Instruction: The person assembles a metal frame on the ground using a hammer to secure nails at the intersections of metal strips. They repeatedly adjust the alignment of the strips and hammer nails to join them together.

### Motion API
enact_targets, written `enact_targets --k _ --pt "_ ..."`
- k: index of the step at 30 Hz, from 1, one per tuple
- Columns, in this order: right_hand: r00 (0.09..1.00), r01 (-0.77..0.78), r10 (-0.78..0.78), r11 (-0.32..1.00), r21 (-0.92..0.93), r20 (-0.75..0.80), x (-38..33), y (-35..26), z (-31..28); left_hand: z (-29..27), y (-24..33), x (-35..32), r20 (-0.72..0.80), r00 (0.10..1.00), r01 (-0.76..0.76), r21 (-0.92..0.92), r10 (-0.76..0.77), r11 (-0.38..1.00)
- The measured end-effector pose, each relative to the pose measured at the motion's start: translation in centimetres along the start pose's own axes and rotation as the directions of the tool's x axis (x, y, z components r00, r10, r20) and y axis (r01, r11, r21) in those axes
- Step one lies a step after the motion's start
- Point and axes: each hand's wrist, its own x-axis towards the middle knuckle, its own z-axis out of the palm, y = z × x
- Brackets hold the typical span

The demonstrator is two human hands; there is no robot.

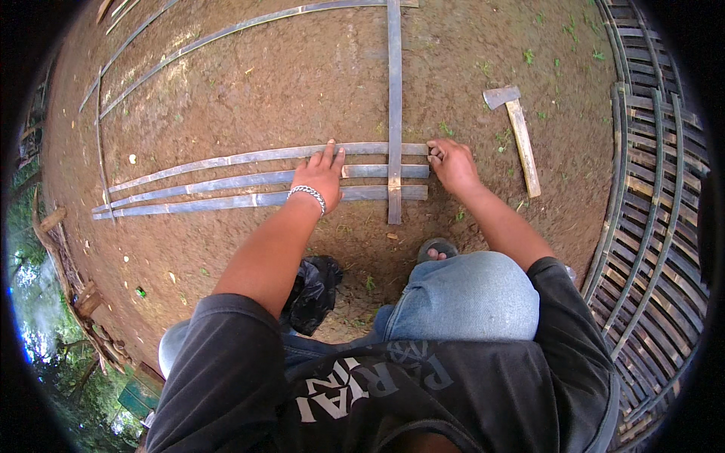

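Three split bamboo slats lie side by side on the dirt: a far slat (pixel 226 160), a middle slat (pixel 370 171) and a near slat (pixel 249 201). A long crosswise slat (pixel 395 83) lies over their right ends, pointing away from me. My left hand (pixel 321 175) rests flat across the slats left of that crossing, fingers apart, reaching onto the far one. At the far slat's right end, my right hand (pixel 453 166) has its fingers curled and pinches the tip. Part of the middle slat is hidden under my left hand.
A hatchet (pixel 521 136) with a wooden handle lies right of my right hand. A slatted bamboo panel (pixel 642 219) stretches along the right side. More slats form a frame with a curved far slat (pixel 226 32). A black plastic bag (pixel 313 294) sits by my legs.
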Motion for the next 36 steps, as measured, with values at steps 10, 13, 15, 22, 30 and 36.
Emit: enact_targets --k 10,13,15,22,30,36 --pt "0.999 -0.010 0.009 1.000 0.023 0.050 0.0 0.0 -0.1 0.4 0.1 0.1 -0.002 1.000 0.007 -0.018 -0.007 1.000" --pt "0.998 -0.013 0.013 1.000 -0.007 0.056 -0.1 -0.7 -0.5 0.8 -0.2 0.2 -0.015 1.000 -0.002 -0.017 0.002 1.000" --pt "0.999 0.015 -0.013 0.998 -0.057 0.043 -0.1 -0.8 -0.5 0.7 -0.3 0.3 -0.019 1.000 -0.010 -0.016 0.010 1.000" --pt "0.988 0.151 -0.145 0.969 -0.196 0.048 0.0 0.5 -0.1 0.3 0.1 0.1 0.024 1.000 0.001 -0.001 -0.001 1.000" --pt "0.972 0.231 -0.232 0.947 -0.221 0.021 -0.1 0.7 -0.5 -0.4 0.4 -0.1 0.070 0.998 -0.001 0.015 0.000 1.000" --pt "0.969 0.242 -0.246 0.950 -0.198 0.005 -0.3 0.8 -0.5 -0.3 0.7 -0.2 0.062 0.998 0.020 -0.015 -0.019 1.000"
